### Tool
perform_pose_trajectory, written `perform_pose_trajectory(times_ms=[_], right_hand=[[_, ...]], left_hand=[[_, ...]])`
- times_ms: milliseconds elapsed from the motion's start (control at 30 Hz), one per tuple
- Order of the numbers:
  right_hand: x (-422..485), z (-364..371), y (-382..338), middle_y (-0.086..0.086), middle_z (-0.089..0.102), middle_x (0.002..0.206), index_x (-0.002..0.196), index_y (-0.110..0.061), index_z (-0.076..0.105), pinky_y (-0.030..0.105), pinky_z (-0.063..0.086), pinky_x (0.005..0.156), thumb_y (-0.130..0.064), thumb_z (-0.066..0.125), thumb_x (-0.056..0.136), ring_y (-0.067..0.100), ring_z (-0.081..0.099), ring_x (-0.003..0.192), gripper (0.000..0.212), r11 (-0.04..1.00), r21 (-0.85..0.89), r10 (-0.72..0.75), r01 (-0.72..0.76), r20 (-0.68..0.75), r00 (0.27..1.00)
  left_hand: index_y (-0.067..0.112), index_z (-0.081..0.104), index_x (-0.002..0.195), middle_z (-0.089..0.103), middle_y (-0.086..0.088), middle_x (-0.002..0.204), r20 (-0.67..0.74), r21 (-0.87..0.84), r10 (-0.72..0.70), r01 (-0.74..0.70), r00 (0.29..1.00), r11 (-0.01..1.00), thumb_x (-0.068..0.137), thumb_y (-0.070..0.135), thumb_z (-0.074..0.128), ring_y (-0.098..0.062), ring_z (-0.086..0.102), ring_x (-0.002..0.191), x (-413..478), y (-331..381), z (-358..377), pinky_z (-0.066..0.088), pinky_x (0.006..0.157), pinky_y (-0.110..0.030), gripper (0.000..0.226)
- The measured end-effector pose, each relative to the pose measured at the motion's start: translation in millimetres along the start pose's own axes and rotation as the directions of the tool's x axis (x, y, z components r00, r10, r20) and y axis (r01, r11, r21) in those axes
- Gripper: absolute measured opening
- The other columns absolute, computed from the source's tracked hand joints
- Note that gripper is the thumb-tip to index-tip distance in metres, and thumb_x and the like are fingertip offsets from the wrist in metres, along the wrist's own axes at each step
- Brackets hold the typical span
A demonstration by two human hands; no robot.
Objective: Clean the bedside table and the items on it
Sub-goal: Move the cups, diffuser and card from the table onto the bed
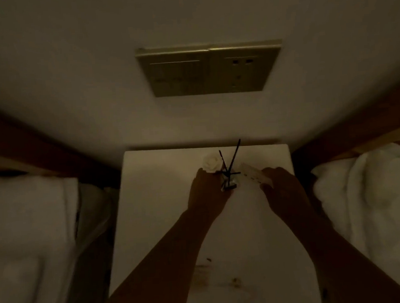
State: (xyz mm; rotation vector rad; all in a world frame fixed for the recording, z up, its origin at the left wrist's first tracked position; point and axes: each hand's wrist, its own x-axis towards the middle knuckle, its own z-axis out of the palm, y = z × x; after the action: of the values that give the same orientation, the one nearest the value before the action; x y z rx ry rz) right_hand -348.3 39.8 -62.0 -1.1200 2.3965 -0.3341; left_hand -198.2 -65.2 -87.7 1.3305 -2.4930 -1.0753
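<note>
The scene is dim. A white bedside table (155, 201) stands against the wall between two beds. My left hand (206, 191) is closed around a small glass vase (229, 184) that carries dark sticks (233, 158) and a white rose (211, 163). To its right, my right hand (284, 192) grips a flat white rectangular item (255, 174), perhaps a power strip or remote, tilted just above the tabletop. Brown stains and crumbs (204, 273) mark the table near its front edge.
A brass switch and socket panel (209, 69) sits on the wall above the table. White bedding lies on the left bed (27, 234) and on the right bed (372, 198), with dark wooden headboards behind them.
</note>
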Motion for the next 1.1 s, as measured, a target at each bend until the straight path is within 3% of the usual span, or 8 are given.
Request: perform_pose_trajectory(times_ms=[167,267,433,533,600,667,833,1100], right_hand=[[-20,13,-56,0.014,0.062,0.108,0.119,-0.009,0.062,0.033,0.042,0.079,-0.015,0.061,0.090,0.032,0.060,0.097,0.029,0.989,-0.036,-0.141,0.146,0.114,0.983],[-33,30,-106,0.016,0.063,0.106,0.120,-0.009,0.062,0.034,0.044,0.077,-0.012,0.063,0.088,0.035,0.061,0.096,0.031,0.964,-0.038,-0.252,0.265,0.201,0.947],[-59,67,-204,0.016,0.063,0.106,0.120,-0.010,0.063,0.033,0.044,0.078,-0.012,0.062,0.089,0.035,0.061,0.097,0.031,0.900,-0.027,-0.405,0.435,0.317,0.858],[-79,96,-268,0.016,0.062,0.110,0.122,-0.010,0.061,0.027,0.038,0.078,-0.014,0.060,0.092,0.034,0.060,0.100,0.031,0.850,-0.008,-0.482,0.526,0.389,0.785],[-97,121,-315,0.017,0.061,0.120,0.128,-0.007,0.057,0.031,0.043,0.086,-0.013,0.059,0.093,0.034,0.059,0.108,0.036,0.819,0.028,-0.528,0.573,0.426,0.735],[-119,143,-358,0.016,0.060,0.125,0.131,-0.007,0.054,0.035,0.043,0.095,-0.012,0.057,0.094,0.033,0.057,0.114,0.038,0.786,0.044,-0.561,0.617,0.468,0.683],[-174,195,-453,0.017,0.060,0.120,0.128,-0.005,0.056,0.036,0.041,0.097,-0.014,0.058,0.094,0.033,0.056,0.112,0.036,0.636,0.073,-0.675,0.768,0.535,0.508],[-241,275,-554,0.014,0.062,0.109,0.116,-0.009,0.064,0.034,0.044,0.088,-0.012,0.057,0.091,0.032,0.059,0.101,0.026,0.405,0.052,-0.744,0.913,0.599,0.296]], left_hand=[[0.015,0.060,0.120,0.065,-0.003,0.118,-0.073,-0.198,-0.144,0.128,0.987,0.972,0.084,0.028,0.069,-0.017,0.059,0.110,-65,-48,-50,0.039,0.093,-0.016,0.039],[0.012,0.062,0.112,0.066,-0.004,0.110,-0.044,-0.359,-0.291,0.256,0.956,0.897,0.085,0.021,0.069,-0.018,0.062,0.104,-109,-90,-85,0.045,0.092,-0.024,0.029],[0.009,0.070,0.105,0.070,-0.010,0.107,-0.061,-0.358,-0.519,0.466,0.853,0.809,0.086,0.028,0.067,-0.025,0.064,0.102,-189,-165,-138,0.050,0.091,-0.037,0.027],[0.024,0.067,0.108,0.069,0.008,0.106,-0.176,-0.499,-0.576,0.432,0.798,0.751,0.085,0.025,0.069,-0.011,0.064,0.102,-239,-201,-170,0.050,0.090,-0.027,0.023],[0.052,0.058,0.102,0.064,0.030,0.100,-0.272,-0.577,-0.629,0.400,0.729,0.713,0.082,0.033,0.068,0.012,0.059,0.098,-277,-226,-194,0.045,0.083,-0.007,0.029],[0.053,0.054,0.097,0.062,0.032,0.097,-0.343,-0.569,-0.670,0.422,0.658,0.706,0.081,0.031,0.068,0.020,0.055,0.095,-312,-251,-212,0.041,0.080,-0.002,0.030],[0.022,0.063,0.103,0.064,0.007,0.103,-0.410,-0.601,-0.773,0.495,0.483,0.628,0.081,0.024,0.069,-0.009,0.061,0.099,-394,-312,-241,0.048,0.092,-0.028,0.023],[0.027,0.060,0.109,0.064,0.012,0.102,-0.482,-0.699,-0.853,0.500,0.200,0.511,0.077,0.022,0.074,-0.010,0.062,0.096,-469,-386,-260,0.046,0.079,-0.023,0.034]])
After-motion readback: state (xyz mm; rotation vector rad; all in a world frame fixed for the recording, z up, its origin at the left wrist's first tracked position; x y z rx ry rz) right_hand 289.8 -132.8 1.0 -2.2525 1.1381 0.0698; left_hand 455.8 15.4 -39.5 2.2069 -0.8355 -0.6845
